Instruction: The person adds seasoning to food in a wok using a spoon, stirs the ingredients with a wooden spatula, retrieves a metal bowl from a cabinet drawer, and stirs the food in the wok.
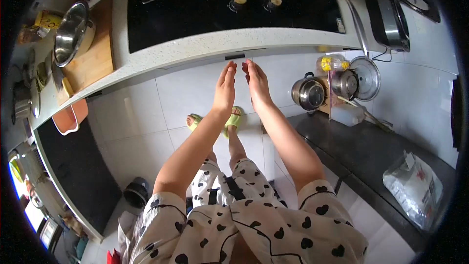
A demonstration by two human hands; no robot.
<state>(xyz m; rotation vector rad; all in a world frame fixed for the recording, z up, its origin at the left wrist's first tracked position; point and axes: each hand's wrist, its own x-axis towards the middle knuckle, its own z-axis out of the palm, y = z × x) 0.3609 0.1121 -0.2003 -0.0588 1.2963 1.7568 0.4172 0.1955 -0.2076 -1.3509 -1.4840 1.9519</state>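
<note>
My left hand [224, 88] and my right hand [256, 84] are held out in front of me, palms facing each other with a narrow gap between them. Nothing is in either hand. Their fingers are stretched out straight and point toward the counter edge [205, 40]. Beyond the fingertips lies a black gas stove [195, 19] with two knobs [238, 1]. Both hands are apart from the counter, above the white tiled floor [132, 102].
On the left counter, a metal bowl [72, 34] rests on a wooden cutting board [100, 54]. An orange basin [71, 117] is below. To the right, a steel pot [309, 93], a lid [366, 78] and a plastic bag [414, 188] sit on a dark countertop [361, 149].
</note>
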